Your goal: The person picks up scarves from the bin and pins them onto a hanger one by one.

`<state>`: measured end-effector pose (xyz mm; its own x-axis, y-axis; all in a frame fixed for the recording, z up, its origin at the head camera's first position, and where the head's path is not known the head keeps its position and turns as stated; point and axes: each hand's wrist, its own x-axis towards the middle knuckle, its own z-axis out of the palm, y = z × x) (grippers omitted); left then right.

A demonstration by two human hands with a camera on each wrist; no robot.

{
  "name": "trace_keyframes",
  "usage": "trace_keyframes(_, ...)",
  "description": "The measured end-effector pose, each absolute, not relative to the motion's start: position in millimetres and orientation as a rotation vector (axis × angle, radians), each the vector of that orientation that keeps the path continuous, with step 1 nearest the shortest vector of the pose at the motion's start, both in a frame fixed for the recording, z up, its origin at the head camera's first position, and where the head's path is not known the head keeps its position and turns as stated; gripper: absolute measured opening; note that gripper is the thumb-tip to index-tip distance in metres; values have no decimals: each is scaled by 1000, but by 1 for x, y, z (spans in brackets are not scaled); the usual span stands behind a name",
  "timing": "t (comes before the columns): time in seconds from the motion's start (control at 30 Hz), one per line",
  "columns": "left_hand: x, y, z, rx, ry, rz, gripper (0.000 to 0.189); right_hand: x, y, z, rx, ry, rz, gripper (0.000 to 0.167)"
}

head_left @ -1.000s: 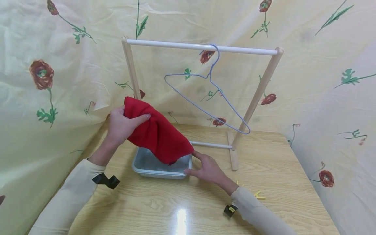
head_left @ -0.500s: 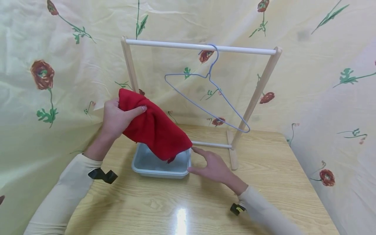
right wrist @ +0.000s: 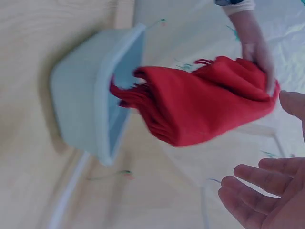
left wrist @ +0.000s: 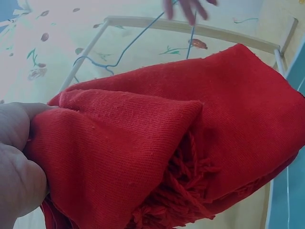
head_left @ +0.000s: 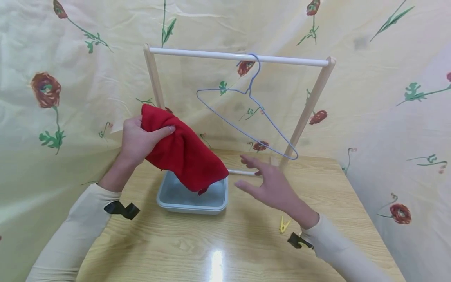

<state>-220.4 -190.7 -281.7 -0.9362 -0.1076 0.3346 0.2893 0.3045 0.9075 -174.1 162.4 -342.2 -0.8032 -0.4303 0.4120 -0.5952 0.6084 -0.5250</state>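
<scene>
I have the left hand [head_left: 136,141] pinching a folded red cloth [head_left: 183,150] near its upper end, thumb laid across the top; that grip is firmly taken up with the fabric. Reading the head view as a clock centred on the cloth, the left hand sits at 9 o'clock and the cloth slopes down from it toward 4 o'clock, clear of the desk [head_left: 158,248].

At 6 o'clock I see a grey-blue basin [head_left: 193,210] on the desk, with the lower part of the cloth covering some of its back half. My left wrist view shows a red fringe [left wrist: 186,191] tucked along the fold; on the right wrist view its strands overlap the basin's mouth, and I cannot tell whether they touch the rim.

My right hand [head_left: 273,184] is between 3 and 4 o'clock, raised over the desk, well apart from the cloth. Its grip holds nothing: the thumb stands away from the fingers, which are loosely bent.

Toward 1 o'clock I have a rack [head_left: 201,53] with wooden legs and a white top bar. A blue wire hanger [head_left: 250,88] hooks over that bar, its frame at 2 o'clock, bare and tilted down to the right. From the right hand, a yellow clothespin [head_left: 282,228] lies on the desk between 5 and 6 o'clock. Behind everything I get a cream curtain [head_left: 105,70] printed with red flowers.
</scene>
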Motion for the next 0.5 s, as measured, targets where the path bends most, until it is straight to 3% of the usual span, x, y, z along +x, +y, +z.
trace_keyframes(0.5, -222, -180, -279, -187, -2255, -1718, 48, -191, 182, -273, 742, -2238, 1039, 47)
